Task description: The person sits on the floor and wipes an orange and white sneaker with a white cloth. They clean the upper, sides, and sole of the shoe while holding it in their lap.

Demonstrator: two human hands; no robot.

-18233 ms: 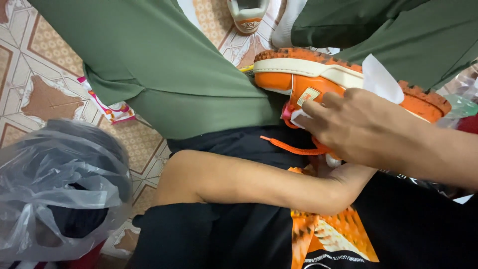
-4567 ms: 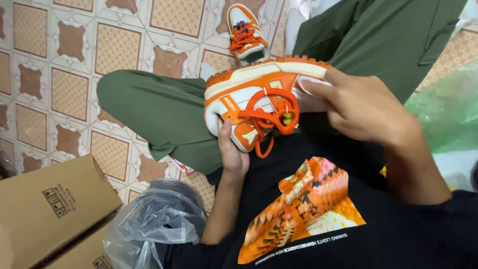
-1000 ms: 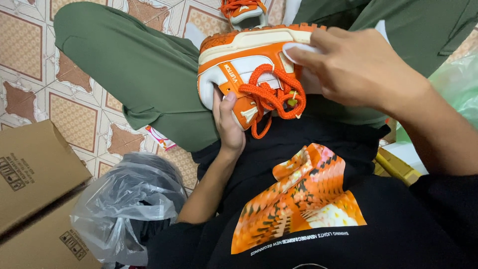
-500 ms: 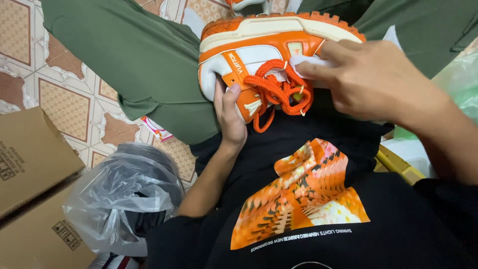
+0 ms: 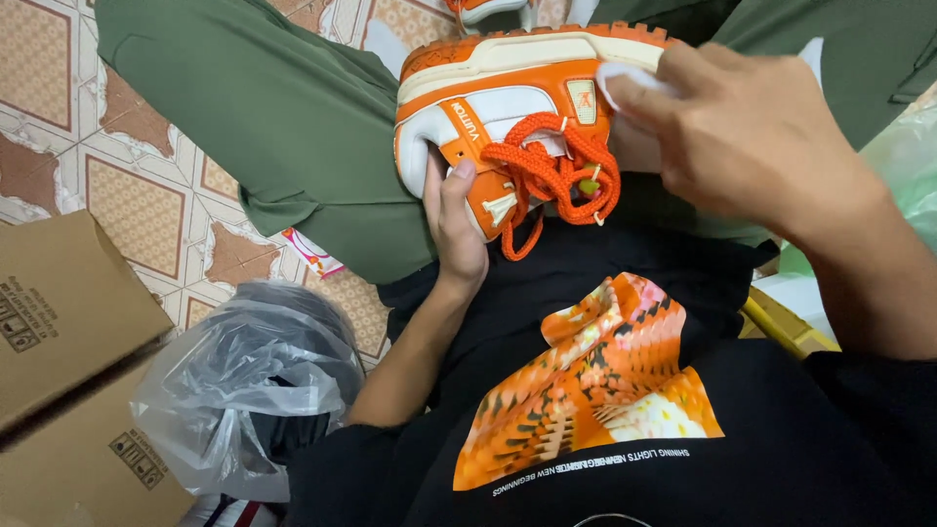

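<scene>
Orange-and-white sneaker: on its side over our lap, sole far. Our left hand clasps its toe end from below; our right hand presses a white cloth against its side. Near left: grey plastic bag, cardboard boxes on tiled floor.

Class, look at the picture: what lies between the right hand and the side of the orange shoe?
In the head view, a white cloth lies between right hand and orange shoe.
</scene>
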